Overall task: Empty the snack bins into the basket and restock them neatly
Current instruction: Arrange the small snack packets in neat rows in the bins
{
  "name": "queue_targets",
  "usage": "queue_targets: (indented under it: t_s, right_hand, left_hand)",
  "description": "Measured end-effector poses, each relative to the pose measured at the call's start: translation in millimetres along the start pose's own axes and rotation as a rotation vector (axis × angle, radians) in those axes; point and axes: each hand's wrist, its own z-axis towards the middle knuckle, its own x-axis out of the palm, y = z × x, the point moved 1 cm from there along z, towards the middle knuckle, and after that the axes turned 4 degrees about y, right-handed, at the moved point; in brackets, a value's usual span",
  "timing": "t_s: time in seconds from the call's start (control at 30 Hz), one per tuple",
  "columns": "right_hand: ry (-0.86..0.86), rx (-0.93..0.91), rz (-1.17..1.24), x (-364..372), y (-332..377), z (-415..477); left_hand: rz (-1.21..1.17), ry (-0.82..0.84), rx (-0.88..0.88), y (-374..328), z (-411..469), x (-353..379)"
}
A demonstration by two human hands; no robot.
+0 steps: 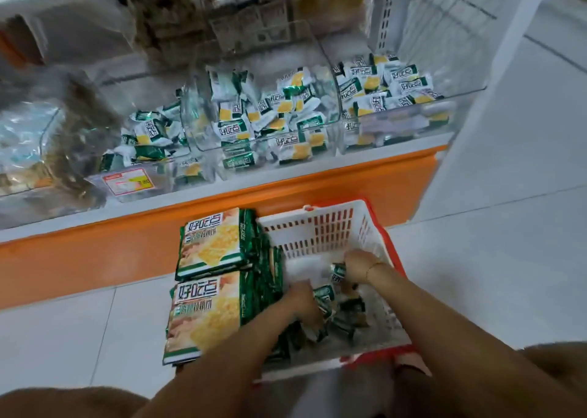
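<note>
Left hand (pixel 303 303), right hand (pixel 360 265), basket (pixel 317 227), tiled floor (pixel 492 274)

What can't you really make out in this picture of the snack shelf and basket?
Head view:
- Upper shelf bins: contents blurred.
- Price tag: small print blurred.
- Left hand and right hand: fingers buried among small packets in the basket, so grip unclear.
- Basket's near end: hidden by the forearms.

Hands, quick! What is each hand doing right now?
Left hand: down among the loose packs in the basket; too blurry to tell if it grips.
Right hand: holding a small green snack pack.
</note>
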Motion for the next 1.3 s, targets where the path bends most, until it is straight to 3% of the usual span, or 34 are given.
queue_targets:
  t_s: [0.17, 0.23, 0.3, 0.33, 0.43, 0.57, 0.67, 0.73, 0.83, 0.93, 1.1, 1.3]
  right_hand:
    - [0.198, 0.09, -0.134, 69.1, -34.2, -0.1]
    - [0.224, 0.093, -0.18, 78.3, -36.9, 1.2]
    - [0.214, 0.067, -0.18, 64.0, -23.4, 1.4]
    - [0.192, 0.058, -0.155, 47.6, -12.1, 1.3]
    - [-0.05, -0.01, -0.005, -25.9, 24.2, -4.5]
    - [-0.461, -0.286, 0.004, -136.7, 71.0, -71.2]
    - [-0.701, -0.47, 0.198, -198.7, 90.0, -112.0]
    - [-0.749, -0.478, 0.167, -230.3, 95.3, -107.0]
    - [-0.599, -0.365, -0.125, -271.9, 109.4, -79.2]
    - [-0.359, -0.27, -0.368, -298.9, 132.6, -49.6]
    - [-0.036, -0.203, -0.701, -299.2, 150.7, -11.5]
    - [-0.085, -0.283, -0.786, -284.2, 135.9, 14.0]
  left_hand:
    - [0.007, 0.011, -0.028, 3.4, 28.9, 54.8]
    - [0.402, 0.09, 0.079, 4.9, 40.4, 56.3]
    - [0.354, 0.101, 0.056, 3.5, 39.1, 48.0]
    - [0.186, 0.094, 0.015, -0.4, 39.1, 37.4]
    - [-0.122, -0.008, 0.126, -27.7, 20.1, -24.7]
    - [-0.3, -0.157, 0.384, -38.4, -52.7, -129.4]
    - [-0.39, -0.407, 0.549, -19.5, -118.7, -196.3]
    - [-0.498, -0.647, 0.58, 1.9, -145.2, -232.9]
    - [-0.542, -0.937, 0.518, 45.2, -159.6, -274.7]
    - [-0.392, -1.087, 0.369, 87.5, -156.5, -302.6]
    - [-0.316, -0.935, 0.184, 155.0, -121.8, -336.6]
    - [-0.139, -0.815, 0.144, 177.7, -107.9, -353.0]
